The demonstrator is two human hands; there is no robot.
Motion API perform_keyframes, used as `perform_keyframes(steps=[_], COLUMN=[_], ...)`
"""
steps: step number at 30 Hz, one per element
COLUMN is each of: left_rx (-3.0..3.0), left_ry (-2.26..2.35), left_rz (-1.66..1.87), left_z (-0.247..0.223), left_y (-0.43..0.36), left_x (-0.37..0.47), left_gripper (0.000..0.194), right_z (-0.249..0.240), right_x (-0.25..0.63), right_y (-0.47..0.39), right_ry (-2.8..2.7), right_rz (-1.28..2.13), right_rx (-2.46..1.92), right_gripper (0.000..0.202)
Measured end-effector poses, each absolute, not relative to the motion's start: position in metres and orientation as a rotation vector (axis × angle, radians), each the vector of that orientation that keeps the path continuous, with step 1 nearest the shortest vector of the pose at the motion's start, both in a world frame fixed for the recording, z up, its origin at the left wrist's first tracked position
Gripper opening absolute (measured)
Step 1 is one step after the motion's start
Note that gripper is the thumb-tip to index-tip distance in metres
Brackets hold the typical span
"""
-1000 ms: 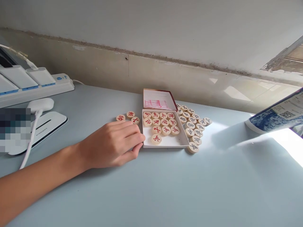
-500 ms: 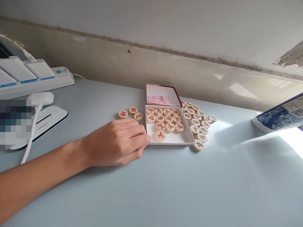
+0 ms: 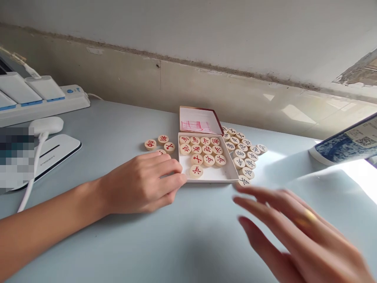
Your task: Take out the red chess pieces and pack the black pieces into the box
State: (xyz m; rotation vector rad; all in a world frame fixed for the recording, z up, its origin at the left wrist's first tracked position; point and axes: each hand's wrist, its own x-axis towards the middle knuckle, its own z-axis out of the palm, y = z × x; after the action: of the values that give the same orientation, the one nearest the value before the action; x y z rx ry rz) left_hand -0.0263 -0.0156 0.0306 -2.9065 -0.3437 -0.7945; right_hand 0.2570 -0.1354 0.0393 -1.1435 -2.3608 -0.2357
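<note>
My left hand (image 3: pixel 144 182) is closed at the front left corner of a shallow white box (image 3: pixel 218 173), its thumb and finger pinching the corner. Red-marked Chinese chess pieces (image 3: pixel 196 171) lie in rows inside the box, with gaps at the front. Several loose red pieces (image 3: pixel 150 144) rest left of the box, one partly behind my left hand. Black-marked pieces (image 3: pixel 240 153) are packed together along the box's right side. My right hand (image 3: pixel 303 232), smeared a little by motion, is open with fingers stretched toward the nearest black piece (image 3: pixel 244 181); it holds nothing.
The box's hinged lid (image 3: pixel 197 114) leans open at the back, near the wall (image 3: pixel 123 74). On the left are a white power strip (image 3: pixel 73 102) with chargers and a white flat pad (image 3: pixel 63 147) with a cable. A blue-and-white cylinder (image 3: pixel 338 145) lies tilted at right.
My right hand has come into view from the lower right, fingers extended. My left hand stays at the box corner. The view has shifted slightly; the pieces look unmoved.
</note>
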Motion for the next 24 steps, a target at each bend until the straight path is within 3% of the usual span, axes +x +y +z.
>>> perform_keyframes(steps=[2, 6, 12, 24], left_rx=[-2.915, -2.930, -2.978, -2.998], left_ry=[-0.352, -0.367, -0.358, -0.330], left_rz=[-0.782, -0.753, -0.746, -0.698], left_z=[0.030, 0.030, 0.028, 0.029], left_y=[-0.015, -0.015, -0.018, -0.020], left_x=[-0.028, -0.029, -0.028, -0.026], left_gripper=[0.016, 0.015, 0.014, 0.019], right_z=[0.049, 0.047, 0.031, 0.029], right_x=[0.239, 0.219, 0.226, 0.229], right_y=[-0.105, -0.077, -0.085, -0.080], right_ry=[-2.439, -2.496, -2.534, -2.578], right_rz=[-0.337, -0.335, -0.152, -0.095], right_rx=[-1.097, -1.102, -1.113, -1.005], right_gripper=[0.019, 0.038, 0.036, 0.040])
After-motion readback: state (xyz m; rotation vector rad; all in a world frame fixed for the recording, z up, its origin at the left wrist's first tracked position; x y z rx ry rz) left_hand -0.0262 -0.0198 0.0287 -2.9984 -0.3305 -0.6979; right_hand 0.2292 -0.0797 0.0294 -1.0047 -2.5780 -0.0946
